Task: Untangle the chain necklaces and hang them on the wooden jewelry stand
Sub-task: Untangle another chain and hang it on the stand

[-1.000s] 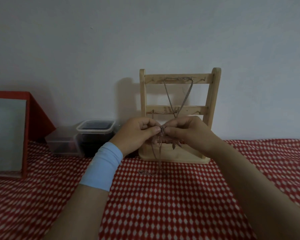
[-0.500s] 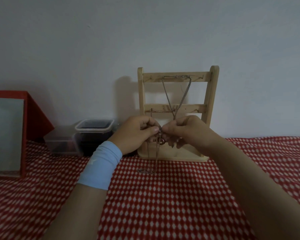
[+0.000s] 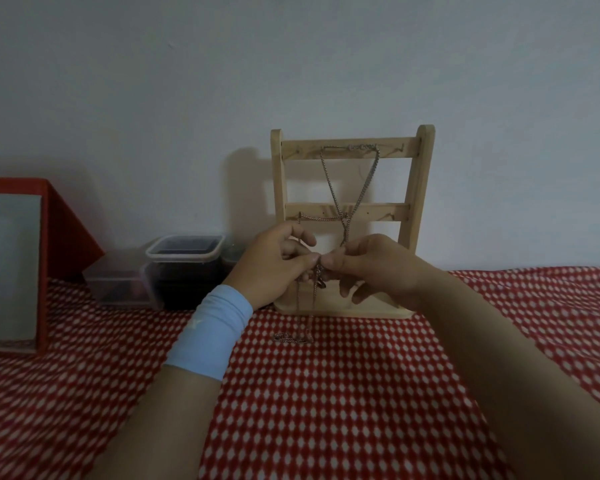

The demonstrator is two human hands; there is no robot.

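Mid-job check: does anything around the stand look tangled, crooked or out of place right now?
Yes. The loose chain pinched by left hand and right hand trails down, its end heaped on the checked cloth. On the wooden stand, the top-rail necklace crosses the middle-rail chain, which hangs lopsided toward the left; possibly snagged.

Dim, soft, wide-angle edge distortion

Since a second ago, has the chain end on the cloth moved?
No. The chain end still lies just in front of the stand's base, toward its left corner.
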